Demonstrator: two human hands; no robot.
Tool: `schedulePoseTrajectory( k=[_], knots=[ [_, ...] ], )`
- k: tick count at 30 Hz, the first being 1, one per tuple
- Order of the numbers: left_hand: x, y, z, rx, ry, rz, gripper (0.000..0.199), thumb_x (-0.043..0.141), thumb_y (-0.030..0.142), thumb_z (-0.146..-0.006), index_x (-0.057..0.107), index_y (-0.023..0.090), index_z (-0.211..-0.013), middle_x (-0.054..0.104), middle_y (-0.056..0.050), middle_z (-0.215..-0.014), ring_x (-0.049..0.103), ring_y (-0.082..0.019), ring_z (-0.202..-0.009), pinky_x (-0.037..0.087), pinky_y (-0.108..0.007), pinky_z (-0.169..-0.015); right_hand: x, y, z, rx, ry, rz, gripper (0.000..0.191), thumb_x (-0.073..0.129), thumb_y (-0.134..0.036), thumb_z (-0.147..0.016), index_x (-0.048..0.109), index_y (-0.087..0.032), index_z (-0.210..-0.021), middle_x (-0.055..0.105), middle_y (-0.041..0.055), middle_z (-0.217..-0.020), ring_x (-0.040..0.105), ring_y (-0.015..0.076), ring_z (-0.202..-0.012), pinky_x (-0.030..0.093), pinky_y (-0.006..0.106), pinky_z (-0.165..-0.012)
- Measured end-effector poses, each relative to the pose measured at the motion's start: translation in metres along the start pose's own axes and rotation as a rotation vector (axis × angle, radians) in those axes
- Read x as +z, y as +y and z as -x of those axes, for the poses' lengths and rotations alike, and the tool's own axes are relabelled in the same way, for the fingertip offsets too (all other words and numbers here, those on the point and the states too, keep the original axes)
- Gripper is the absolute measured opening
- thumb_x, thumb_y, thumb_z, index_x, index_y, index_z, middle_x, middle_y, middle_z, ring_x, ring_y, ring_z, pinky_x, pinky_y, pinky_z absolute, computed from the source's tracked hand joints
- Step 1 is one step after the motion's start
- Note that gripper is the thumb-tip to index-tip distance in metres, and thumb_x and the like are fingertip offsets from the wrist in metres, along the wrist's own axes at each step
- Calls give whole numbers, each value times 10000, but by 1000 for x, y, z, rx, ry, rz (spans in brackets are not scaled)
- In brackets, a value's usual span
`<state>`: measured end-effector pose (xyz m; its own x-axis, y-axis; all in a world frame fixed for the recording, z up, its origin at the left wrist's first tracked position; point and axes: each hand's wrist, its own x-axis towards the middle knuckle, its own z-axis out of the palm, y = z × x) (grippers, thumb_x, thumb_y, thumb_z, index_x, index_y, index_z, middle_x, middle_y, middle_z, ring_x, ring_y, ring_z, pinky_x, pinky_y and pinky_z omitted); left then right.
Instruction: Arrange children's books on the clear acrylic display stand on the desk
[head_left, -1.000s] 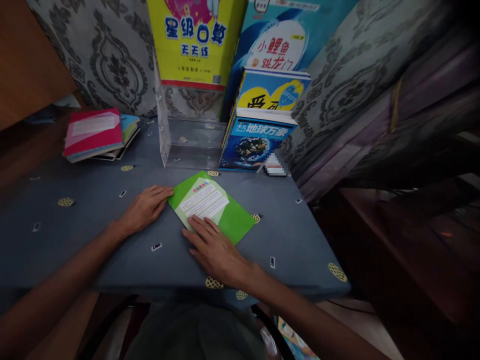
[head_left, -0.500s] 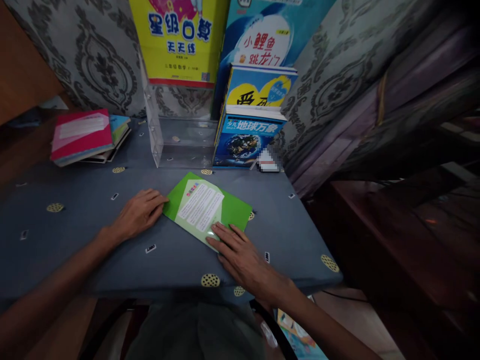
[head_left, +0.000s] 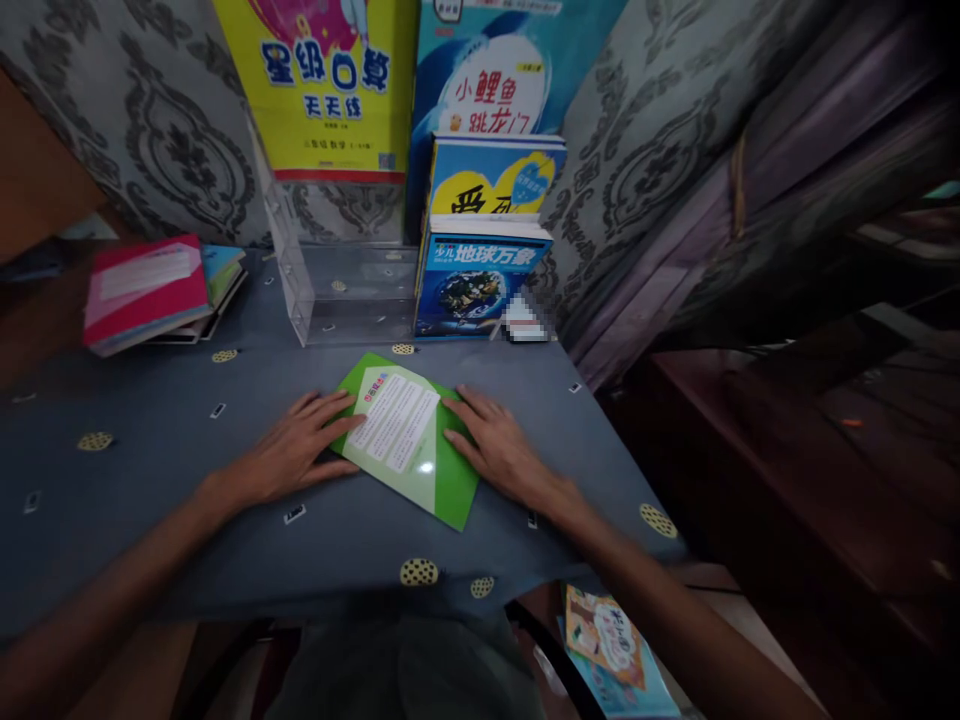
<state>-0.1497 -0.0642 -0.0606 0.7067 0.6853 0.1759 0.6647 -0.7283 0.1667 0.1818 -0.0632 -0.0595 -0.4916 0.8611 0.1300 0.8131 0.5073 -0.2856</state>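
Observation:
A green book point(head_left: 456, 478) lies turned at an angle on the cloth-covered table, its pale panel with lines of print facing up. On its left side rests my left hand point(head_left: 300, 447), fingers spread, some tips over the cover and the thumb near the lower left edge. My right hand point(head_left: 504, 447) touches the upper right edge with its fingers stretched out and apart. Neither hand is closed round the book.
Behind stands a clear plastic rack point(head_left: 352, 315) with a yellow book point(head_left: 330, 130) and, to its right, several upright blue books point(head_left: 480, 285). A small stack topped by a pink book point(head_left: 146, 290) lies at the left. More books point(head_left: 611, 640) lie below the table's front edge.
My right hand has gone from the book's lower edge up to its right edge. The left hand has slid onto the cover, its fingers wider apart. The book has turned slightly clockwise.

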Motion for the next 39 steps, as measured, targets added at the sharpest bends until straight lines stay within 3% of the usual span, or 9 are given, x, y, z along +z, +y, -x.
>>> schedulePoseTrajectory(
  k=[6,11,17,20,24,27,33,36,39],
  knots=[
    [-3,9,-5,-12,8,-41,587,452,600,-965,553,193,-1375,530,-165,-1465,458,-328,-1377,351,-567,-1127,-12,8,-22,112,-29,-125,490,678,-276,-872,586,-181,-1344,679,131,-1175,621,290,-1080,500,443,-954],
    [-10,25,-14,-36,-15,-69,546,420,584,-982,606,153,-1261,610,-162,-1320,547,-306,-1239,444,-485,-1022,-15,17,-31,302,-161,-444,488,734,-260,-791,638,-182,-1264,706,17,-838,626,159,-702,483,268,-643],
    [-18,42,-25,-108,-72,-65,545,359,591,-992,634,134,-1103,624,-141,-1098,566,-293,-1021,498,-473,-894,-16,2,-36,326,-151,-585,217,734,-335,-751,683,-159,-866,579,-47,-563,517,119,-528,346,244,-506],
    [-20,46,-27,-150,-78,-59,541,339,584,-1000,637,133,-1020,612,-126,-1033,560,-275,-974,505,-430,-834,-17,-4,-37,396,-199,-689,229,725,-361,-751,607,-180,-678,528,-58,-485,449,91,-452,292,237,-459],
    [-21,50,-28,-188,-112,-98,489,377,552,-1004,633,137,-1033,612,-120,-1067,570,-264,-1006,498,-391,-835,-16,-7,-33,528,-360,-1018,325,668,-459,-793,583,-184,-641,471,-77,-423,333,58,-353,223,215,-377],
    [-20,52,-29,-201,-132,-141,480,385,543,-1004,636,135,-1040,616,-126,-1076,574,-272,-1023,501,-391,-827,-12,-14,-28,512,-430,-1109,292,662,-431,-815,607,-173,-691,495,-79,-421,343,48,-331,221,193,-348],
    [-14,58,-23,-225,-82,-149,464,384,516,-1010,632,130,-1085,619,-138,-1109,557,-276,-1048,488,-399,-862,-13,-23,-19,557,-280,-1079,207,742,-322,-786,594,-178,-800,613,-58,-546,512,69,-374,344,182,-350],
    [-13,61,-19,-232,-63,-145,467,382,510,-1013,614,132,-1156,619,-133,-1143,553,-271,-1063,481,-402,-896,-21,-26,-11,609,-298,-1220,257,756,-357,-764,620,-170,-877,654,-35,-610,552,79,-416,337,176,-348],
    [-14,62,-17,-236,-64,-129,474,377,518,-1013,620,139,-1163,625,-123,-1126,553,-270,-1068,479,-392,-899,-27,-28,-3,673,-341,-1343,230,731,-361,-766,629,-155,-781,645,-19,-600,514,58,-418,302,161,-355]
  ],
)
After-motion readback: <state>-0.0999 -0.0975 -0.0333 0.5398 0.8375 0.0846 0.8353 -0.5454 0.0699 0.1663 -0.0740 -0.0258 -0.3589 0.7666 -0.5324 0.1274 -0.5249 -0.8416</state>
